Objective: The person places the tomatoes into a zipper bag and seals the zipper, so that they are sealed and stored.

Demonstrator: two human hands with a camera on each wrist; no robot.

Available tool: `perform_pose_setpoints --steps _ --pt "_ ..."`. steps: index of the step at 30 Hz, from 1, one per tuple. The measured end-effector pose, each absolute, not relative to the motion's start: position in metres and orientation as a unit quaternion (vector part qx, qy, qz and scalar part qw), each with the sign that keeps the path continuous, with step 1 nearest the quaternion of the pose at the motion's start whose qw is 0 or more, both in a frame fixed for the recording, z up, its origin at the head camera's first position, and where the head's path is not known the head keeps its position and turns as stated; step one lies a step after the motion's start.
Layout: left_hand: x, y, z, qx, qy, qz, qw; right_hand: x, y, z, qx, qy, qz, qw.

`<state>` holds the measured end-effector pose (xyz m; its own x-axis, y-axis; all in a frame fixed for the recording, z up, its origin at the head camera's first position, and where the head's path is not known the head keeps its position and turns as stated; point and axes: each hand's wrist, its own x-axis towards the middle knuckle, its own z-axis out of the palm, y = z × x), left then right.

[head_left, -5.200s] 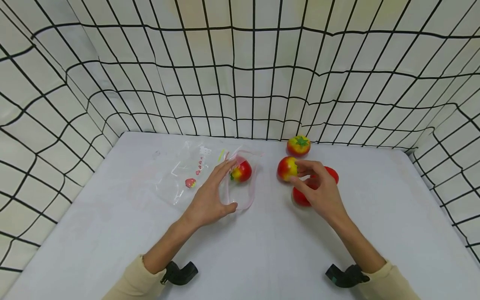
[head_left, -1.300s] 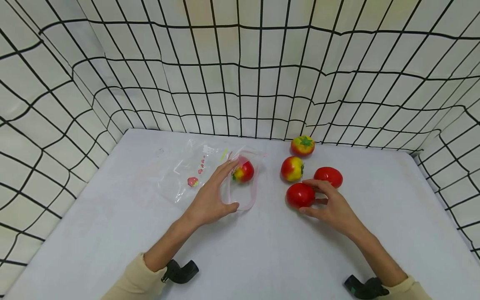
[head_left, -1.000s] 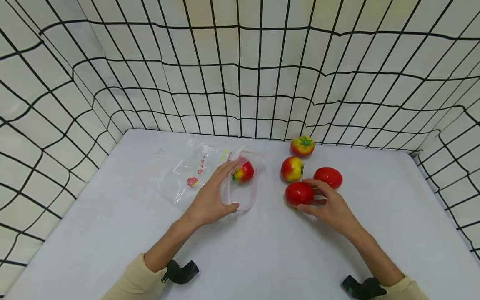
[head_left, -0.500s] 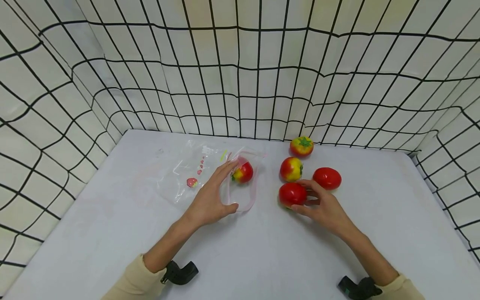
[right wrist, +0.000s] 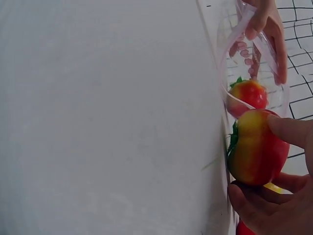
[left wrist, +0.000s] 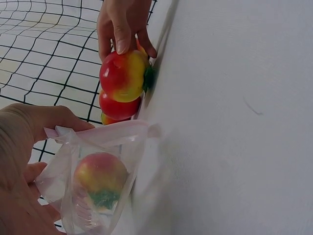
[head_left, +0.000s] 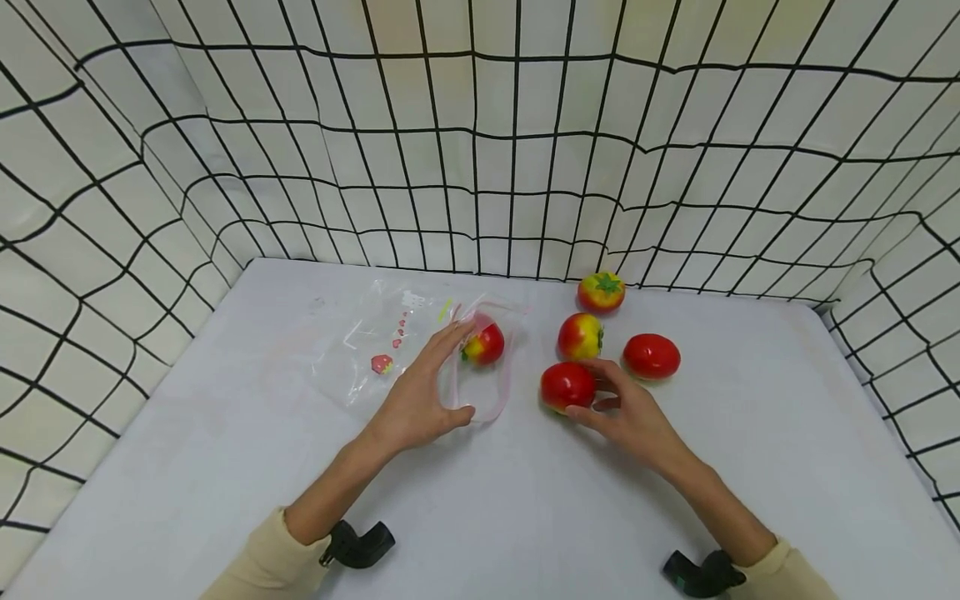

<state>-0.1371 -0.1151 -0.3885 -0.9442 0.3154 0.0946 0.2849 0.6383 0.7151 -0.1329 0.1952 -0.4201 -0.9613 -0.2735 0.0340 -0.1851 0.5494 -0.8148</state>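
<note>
My right hand (head_left: 633,421) grips a red-and-yellow tomato (head_left: 566,386), thumb and fingers on its right side. The right wrist view shows this tomato's green leafy top (right wrist: 234,139) turned toward the table. My left hand (head_left: 408,408) holds the mouth of a clear plastic bag (head_left: 348,367) spread, its thumb well apart from the fingers. Another tomato (head_left: 491,343) is inside the bag, just within the pink-edged mouth (left wrist: 115,129). The fingertips behind the held tomato are partly hidden in the head view.
More tomatoes sit to the right: one at the back (head_left: 602,292), a yellow-sided one (head_left: 579,336) in front of it, and a red one (head_left: 651,357) farther right. Black netting (head_left: 510,150) over white walls encloses the white table (head_left: 480,517) at the back and sides.
My right hand has left the yellow-sided tomato, taken hold of the front red one and carried it left toward the bag. The left hand and bag stay in place.
</note>
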Motion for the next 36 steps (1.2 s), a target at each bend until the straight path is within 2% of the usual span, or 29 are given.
perform_pose_setpoints --steps 18,36 --pt "-0.137 -0.114 -0.388 0.159 0.906 0.39 0.022 -0.133 0.173 -0.419 -0.124 0.869 -0.476 0.058" --pt "-0.136 -0.112 -0.387 0.15 0.911 0.384 0.022 -0.137 0.153 -0.41 -0.127 0.853 -0.505 0.035"
